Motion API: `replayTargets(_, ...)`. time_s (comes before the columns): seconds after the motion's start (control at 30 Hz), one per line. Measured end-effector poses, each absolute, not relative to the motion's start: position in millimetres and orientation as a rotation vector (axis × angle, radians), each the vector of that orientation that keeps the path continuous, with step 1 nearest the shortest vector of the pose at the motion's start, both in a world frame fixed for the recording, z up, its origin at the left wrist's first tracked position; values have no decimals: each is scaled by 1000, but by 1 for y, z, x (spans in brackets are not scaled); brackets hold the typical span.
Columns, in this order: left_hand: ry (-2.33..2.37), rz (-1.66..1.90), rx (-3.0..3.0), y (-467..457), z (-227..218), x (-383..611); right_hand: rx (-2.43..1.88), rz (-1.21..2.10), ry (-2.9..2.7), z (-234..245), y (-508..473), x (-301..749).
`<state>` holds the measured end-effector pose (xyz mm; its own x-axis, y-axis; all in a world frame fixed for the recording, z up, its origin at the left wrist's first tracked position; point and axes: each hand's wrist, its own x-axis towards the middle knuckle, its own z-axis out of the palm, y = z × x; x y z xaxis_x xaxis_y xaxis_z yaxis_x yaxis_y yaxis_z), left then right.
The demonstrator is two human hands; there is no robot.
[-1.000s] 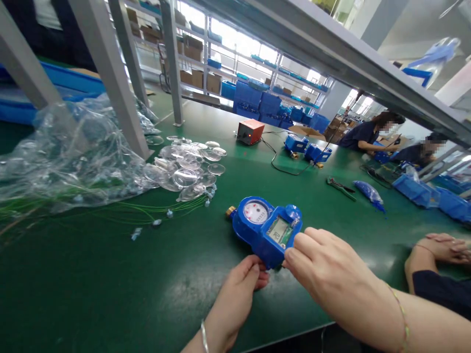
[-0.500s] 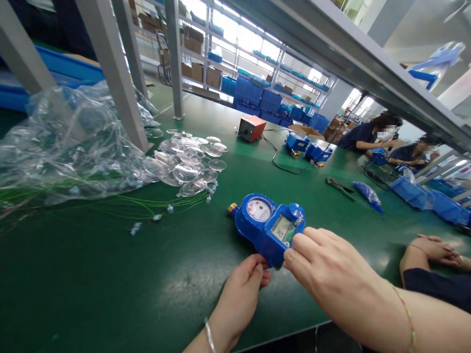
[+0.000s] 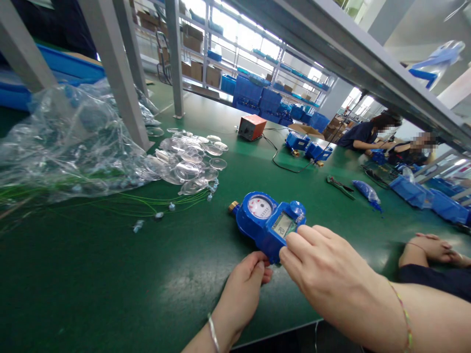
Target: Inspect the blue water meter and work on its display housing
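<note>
A: Two hands on the meter (image 3: 267, 223), lower centre of frame. It lies flat on the green table (image 3: 91, 274), dial up, brass end pointing left.
B: Grip?
A: Right hand (image 3: 320, 264) is clamped on the meter's right end, fingertips by the small screen. Left hand (image 3: 245, 282) is curled closed against the near bottom corner. Can't tell if it pinches anything.
B: Edge margin?
A: Tight. The table's near edge runs under both forearms at bottom right. Meter sits near it, fully on.
B: Room around it?
A: Left of the meter is bare mat down to the lower left corner. Above left are green wires (image 3: 121, 206), then a heap of clear discs (image 3: 187, 162), near but not touching. Plastic bag (image 3: 69, 142) at far left, beside a grey post (image 3: 117, 73).
B: Right side?
A: Another person's hand (image 3: 429, 247) rests on the table at the right edge, well apart from the meter. Pliers (image 3: 340, 186) and a blue pouch (image 3: 366, 192) are above right, with open mat between. Orange box (image 3: 252, 126) at upper centre, well apart.
</note>
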<state>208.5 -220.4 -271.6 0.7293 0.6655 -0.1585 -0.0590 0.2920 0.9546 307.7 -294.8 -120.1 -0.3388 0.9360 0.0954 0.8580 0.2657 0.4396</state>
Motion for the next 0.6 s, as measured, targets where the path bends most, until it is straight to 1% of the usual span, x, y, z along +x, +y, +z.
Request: replayTargets(0.6,614,499,1254,-220,-268,208,1709,588,2316,-121,-296,308)
